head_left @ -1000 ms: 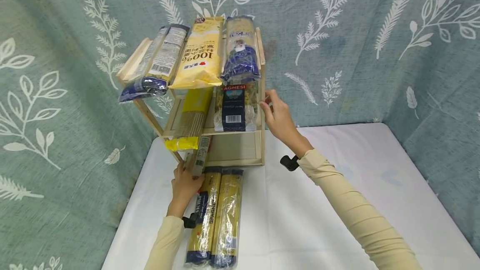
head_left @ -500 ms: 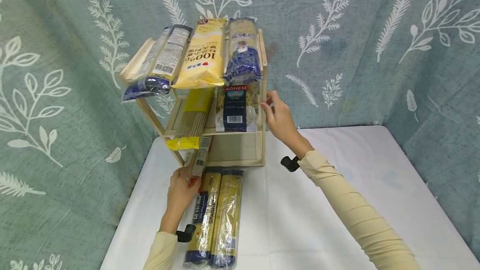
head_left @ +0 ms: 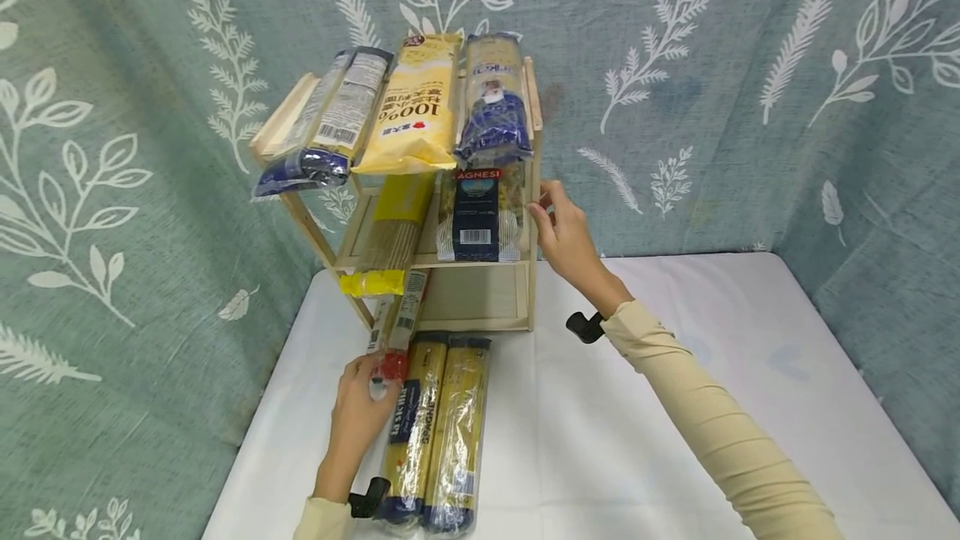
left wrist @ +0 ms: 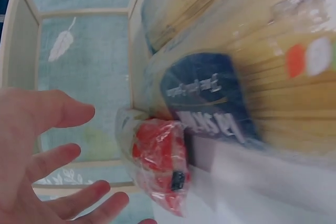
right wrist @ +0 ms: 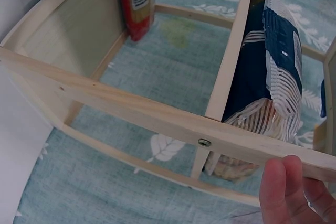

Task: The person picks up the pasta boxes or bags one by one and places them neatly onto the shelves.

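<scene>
A narrow pasta packet with a red end (head_left: 397,332) leans out of the bottom tier of a wooden rack (head_left: 480,294). My left hand (head_left: 363,394) lies just below that red end (left wrist: 157,166). In the left wrist view its fingers (left wrist: 79,192) are spread and not wrapped round the packet. Right beside it, two long spaghetti packets (head_left: 438,432) lie side by side on the table. My right hand (head_left: 543,207) holds the rack's right side post, and its fingertips (right wrist: 286,187) rest on the wooden rail (right wrist: 131,108). A dark blue AGNESI packet (head_left: 476,215) stands on the middle shelf close to that hand.
Three packets lie on the top shelf: a silver-blue one (head_left: 330,119), a yellow one (head_left: 408,107) and a blue one (head_left: 491,102). A yellow noodle packet (head_left: 386,232) overhangs the middle shelf. White tabletop (head_left: 675,407) stretches to the right; a green leaf-print curtain (head_left: 750,107) encloses it.
My left hand has slid back toward me off the narrow packet, uncovering its red end; the packet still leans in the rack. The right hand has stayed on the rack's post.
</scene>
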The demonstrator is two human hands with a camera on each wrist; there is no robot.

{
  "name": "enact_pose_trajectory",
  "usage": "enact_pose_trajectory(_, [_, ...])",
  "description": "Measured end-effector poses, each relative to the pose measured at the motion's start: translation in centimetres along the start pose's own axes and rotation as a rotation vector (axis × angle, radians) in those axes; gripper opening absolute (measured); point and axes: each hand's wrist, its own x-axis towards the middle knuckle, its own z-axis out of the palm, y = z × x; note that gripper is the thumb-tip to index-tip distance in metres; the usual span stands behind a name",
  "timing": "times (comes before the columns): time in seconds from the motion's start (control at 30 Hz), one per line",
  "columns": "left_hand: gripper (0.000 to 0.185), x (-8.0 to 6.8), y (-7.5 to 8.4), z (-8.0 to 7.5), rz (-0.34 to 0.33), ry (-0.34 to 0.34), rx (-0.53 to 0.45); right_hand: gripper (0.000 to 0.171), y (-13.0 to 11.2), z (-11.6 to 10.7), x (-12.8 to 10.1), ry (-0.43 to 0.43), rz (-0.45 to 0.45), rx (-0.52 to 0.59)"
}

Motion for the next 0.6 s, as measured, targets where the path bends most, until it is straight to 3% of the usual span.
enact_pose_trajectory(0.37, [0.056, -2.7, 0.2, 1.0, 0.022, -0.007, 0.016, 0.026, -0.1, -0.2, -0.1, -0.003, 0.024, 0.005])
enact_pose_trajectory(0.6, [0.057, -4.2, 0.1, 1.8, -0.045, -0.06, -0.002, 0.026, -0.1, -0.2, -0.1, -0.002, 0.024, 0.016])
